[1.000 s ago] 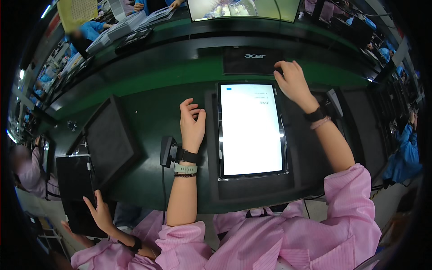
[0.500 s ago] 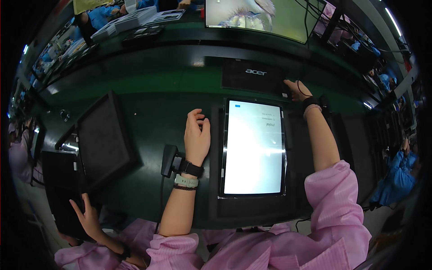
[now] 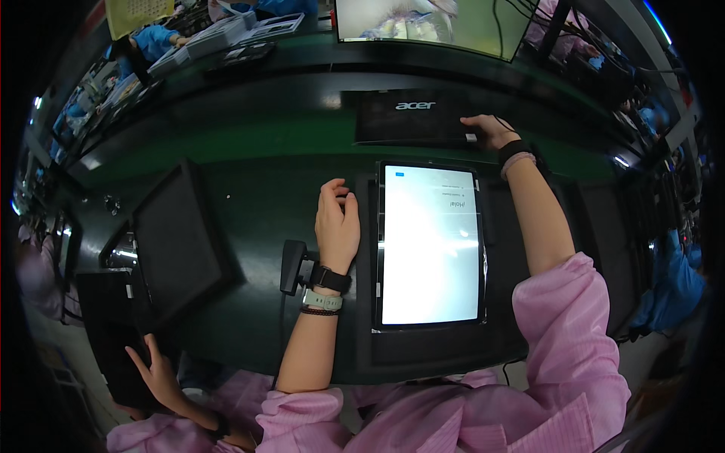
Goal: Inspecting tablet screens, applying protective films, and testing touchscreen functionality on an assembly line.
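Observation:
Directly before me a tablet [image 3: 430,257] lies face up with its bright white screen lit. It rests on a dark padded tray [image 3: 445,349]. At the back, my right hand [image 3: 495,132] grips the right end of a black tablet [image 3: 411,124]. That tablet shows its dark side with pale lettering, and a small white tag sits near my fingers. To the left of the lit screen, my left hand [image 3: 336,230] hovers or rests by the tray edge, which I cannot tell. Its fingers are loosely curled and apart, holding nothing.
On the left stands an empty-looking black tray [image 3: 177,234]. Near it a co-worker's hand [image 3: 160,377] touches another black tablet [image 3: 117,325]. A monitor [image 3: 438,26] stands at the back, with cables beside it. More dark trays [image 3: 604,234] lie to the right.
My right hand has moved a little away from me and to the left, with the black tablet shifting the same way. My left hand keeps its pose; the whole view has shifted slightly.

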The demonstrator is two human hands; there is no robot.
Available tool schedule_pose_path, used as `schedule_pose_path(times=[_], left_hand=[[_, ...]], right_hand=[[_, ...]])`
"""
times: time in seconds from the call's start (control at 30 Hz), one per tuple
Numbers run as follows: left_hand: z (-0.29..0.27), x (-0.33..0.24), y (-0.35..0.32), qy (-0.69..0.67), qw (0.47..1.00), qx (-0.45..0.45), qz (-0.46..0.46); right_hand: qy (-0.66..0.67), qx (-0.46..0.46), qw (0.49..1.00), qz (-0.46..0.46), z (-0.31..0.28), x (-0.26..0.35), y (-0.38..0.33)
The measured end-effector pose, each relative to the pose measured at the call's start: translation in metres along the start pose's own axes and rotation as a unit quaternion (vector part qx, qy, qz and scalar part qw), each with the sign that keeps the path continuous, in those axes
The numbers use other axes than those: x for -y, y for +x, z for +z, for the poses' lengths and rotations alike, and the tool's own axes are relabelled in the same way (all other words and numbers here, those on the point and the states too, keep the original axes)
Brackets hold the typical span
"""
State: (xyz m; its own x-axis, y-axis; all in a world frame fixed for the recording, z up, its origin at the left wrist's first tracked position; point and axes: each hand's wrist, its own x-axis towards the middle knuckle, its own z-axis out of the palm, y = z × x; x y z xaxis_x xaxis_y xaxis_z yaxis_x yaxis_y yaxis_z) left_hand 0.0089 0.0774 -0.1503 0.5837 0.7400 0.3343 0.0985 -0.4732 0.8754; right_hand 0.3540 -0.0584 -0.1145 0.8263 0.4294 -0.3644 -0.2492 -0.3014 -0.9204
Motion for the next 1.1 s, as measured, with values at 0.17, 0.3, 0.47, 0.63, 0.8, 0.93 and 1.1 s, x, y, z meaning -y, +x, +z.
schedule_pose_path(times=[0.17,0.3,0.47,0.63,0.8,0.93,1.1], left_hand=[[-0.003,0.003,-0.002,-0.003,1.000,0.004,-0.014],[-0.001,0.003,-0.001,-0.012,1.000,0.007,-0.019],[-0.001,0.009,0.001,-0.039,0.999,0.011,-0.005],[0.003,0.010,0.000,-0.053,0.998,0.014,-0.003],[-0.003,0.014,-0.001,-0.051,0.999,0.013,0.009],[-0.002,0.012,-0.001,-0.050,0.998,0.021,0.006],[-0.003,0.019,0.001,-0.047,0.999,0.014,0.011]], right_hand=[[0.195,0.035,0.975,-0.096,0.031,0.021,-0.033],[0.126,-0.181,0.953,-0.206,0.062,0.050,-0.066],[0.084,-0.162,0.912,-0.367,0.037,0.074,-0.094],[0.226,-0.143,0.895,-0.357,-0.041,0.082,-0.153],[0.281,-0.093,0.892,-0.342,-0.132,0.081,-0.194],[0.221,-0.136,0.879,-0.400,-0.162,0.068,-0.228],[0.109,-0.099,0.952,-0.269,-0.170,0.031,-0.230]])
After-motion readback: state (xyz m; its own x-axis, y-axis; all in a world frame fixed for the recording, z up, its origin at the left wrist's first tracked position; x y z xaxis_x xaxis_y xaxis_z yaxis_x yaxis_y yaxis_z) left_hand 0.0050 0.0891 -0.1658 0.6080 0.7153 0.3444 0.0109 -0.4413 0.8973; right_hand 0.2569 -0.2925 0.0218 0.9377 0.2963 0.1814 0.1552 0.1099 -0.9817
